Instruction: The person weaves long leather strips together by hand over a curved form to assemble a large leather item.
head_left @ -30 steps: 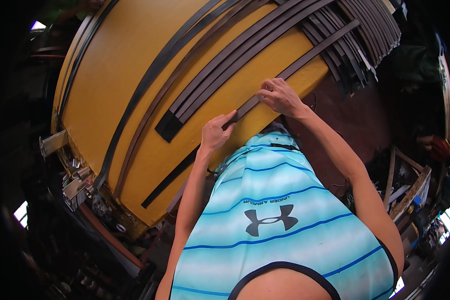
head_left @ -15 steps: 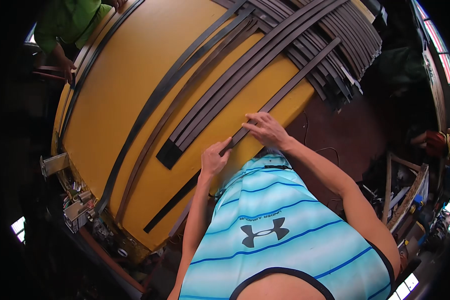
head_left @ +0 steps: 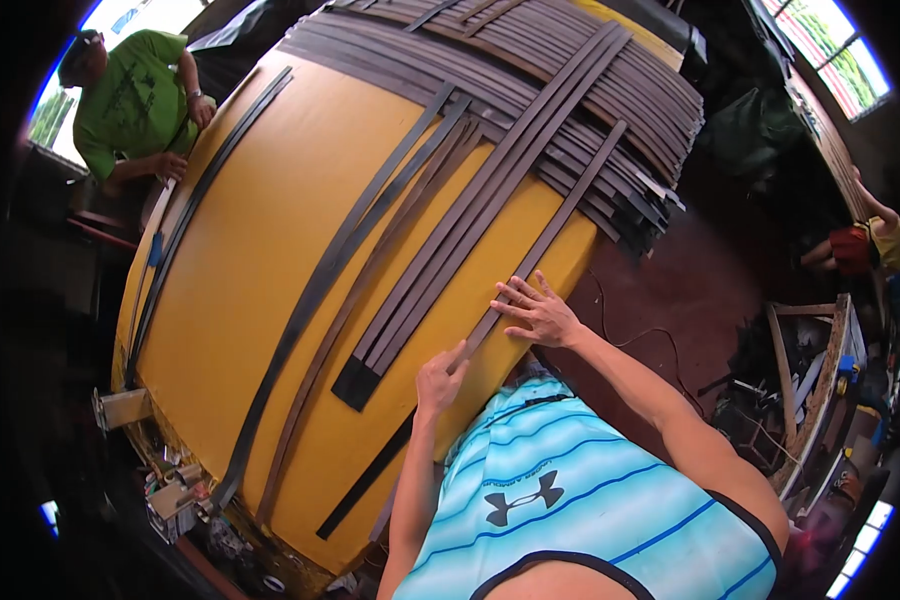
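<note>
A long dark brown leather-like strip [head_left: 568, 212] lies diagonally along the right side of the yellow table [head_left: 270, 220]. My left hand [head_left: 440, 380] is closed around its near part, with the index finger stretched along it. Farther up the same strip, my right hand [head_left: 540, 314] lies flat on top with its fingers spread. Just left of my hands are several similar brown strips [head_left: 450, 235] side by side, joined to a black end piece [head_left: 355, 384]. Below my left hand a narrow black strip [head_left: 360, 482] runs toward the near edge; whether it joins the held strip is hidden.
A thick pile of strips [head_left: 630, 85] covers the table's far end. Long black strips [head_left: 315, 285] curve down the middle. A person in green [head_left: 138, 100] stands at the left edge, hands at the table. Another person [head_left: 875, 240] is at far right, near a wooden frame [head_left: 785, 370].
My view has lifted, showing more of the far end and the person in green. My right hand's fingers have gone from bent to spread flat on the strip.
</note>
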Demonstrator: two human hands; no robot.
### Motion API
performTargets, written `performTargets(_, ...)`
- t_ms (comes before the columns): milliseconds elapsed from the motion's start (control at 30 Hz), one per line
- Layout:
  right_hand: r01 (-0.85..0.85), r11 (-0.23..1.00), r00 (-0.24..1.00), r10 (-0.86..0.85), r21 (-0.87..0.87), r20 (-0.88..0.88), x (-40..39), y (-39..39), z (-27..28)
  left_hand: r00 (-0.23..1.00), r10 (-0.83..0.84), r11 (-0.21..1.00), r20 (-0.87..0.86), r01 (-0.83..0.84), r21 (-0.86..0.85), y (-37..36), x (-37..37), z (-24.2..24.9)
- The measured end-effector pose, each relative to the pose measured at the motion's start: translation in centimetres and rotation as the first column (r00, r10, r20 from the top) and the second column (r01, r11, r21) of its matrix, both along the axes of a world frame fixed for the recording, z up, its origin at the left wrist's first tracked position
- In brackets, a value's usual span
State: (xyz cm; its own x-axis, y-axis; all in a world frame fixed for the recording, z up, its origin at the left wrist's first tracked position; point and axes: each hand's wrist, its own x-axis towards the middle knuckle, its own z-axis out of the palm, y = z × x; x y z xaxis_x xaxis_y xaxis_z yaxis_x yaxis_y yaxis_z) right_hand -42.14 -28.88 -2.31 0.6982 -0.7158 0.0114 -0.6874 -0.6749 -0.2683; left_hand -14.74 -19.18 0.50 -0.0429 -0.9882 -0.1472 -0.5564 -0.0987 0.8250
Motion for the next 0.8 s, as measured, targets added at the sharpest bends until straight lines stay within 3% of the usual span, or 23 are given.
performTargets(67, 0.013, 0.999, 1.000, -0.013, 0.029, -0.006, -0.8, -0.8, 0.5, 0.999, -0.024, 1.000, 0.021, 0.024, 0.007, 0.1, 0.3, 0.1)
performTargets(167, 0.231, 0.966, 0.973, -0.232, -0.117, 0.007, -2.9, -3.2, -0.7, 0.999, -0.045, 0.999, 0.021, 0.045, 0.005, 0.0, 0.5, -0.4)
performTargets(300, 0.359, 0.929, 0.930, -0.364, -0.096, -0.044, -6.2, -7.1, 0.1, 1.000, -0.017, 0.999, -0.021, 0.017, 0.037, 0.1, 0.3, 0.5)
performTargets(367, 0.518, 0.792, 0.844, -0.534, -0.324, 0.043, -7.8, -9.3, 0.4, 0.998, -0.039, 0.999, 0.048, 0.038, 0.025, 0.0, 0.4, 0.1)
performTargets(400, 0.519, 0.790, 0.843, -0.535, -0.325, 0.046, -8.1, -10.0, 1.3, 0.998, -0.040, 0.999, 0.050, 0.039, 0.022, 0.1, 0.5, -0.2)
performTargets(433, 0.716, 0.696, 0.682, -0.681, -0.056, 0.267, -8.2, -10.7, 3.2, 0.998, -0.044, 0.999, 0.032, 0.044, 0.017, 0.1, 0.6, -0.4)
performTargets(467, 0.793, 0.555, 0.433, -0.803, 0.250, 0.410, -8.5, -11.5, 4.6, 0.999, -0.050, 0.999, 0.014, 0.050, 0.009, 0.1, 0.7, -0.7)
performTargets(533, 0.865, 0.482, 0.337, -0.764, 0.139, 0.551, -9.7, -13.7, 5.1, 0.999, -0.042, 0.999, 0.002, 0.042, 0.025, 0.0, 0.8, -0.8)
performTargets(600, 0.901, 0.423, 0.295, -0.757, 0.094, 0.583, -12.0, -17.0, 4.4, 0.999, -0.039, 0.998, -0.003, 0.039, 0.040, 0.0, 0.8, -0.7)
performTargets(667, 0.940, 0.293, 0.172, -0.849, 0.174, 0.500, -14.2, -20.4, 4.6, 1.000, -0.022, 0.991, 0.006, 0.021, 0.129, -0.3, 0.8, -0.3)
performTargets(733, 0.915, 0.179, 0.011, -0.908, 0.363, 0.420, -16.3, -23.7, 3.5, 1.000, -0.019, 0.987, 0.009, 0.017, 0.158, -0.4, 1.0, 0.1)
performTargets(800, 0.756, 0.241, -0.051, -0.905, 0.609, 0.422, -18.4, -26.2, 1.5, 1.000, -0.009, 0.981, -0.005, 0.010, 0.195, -0.5, 0.7, 0.3)
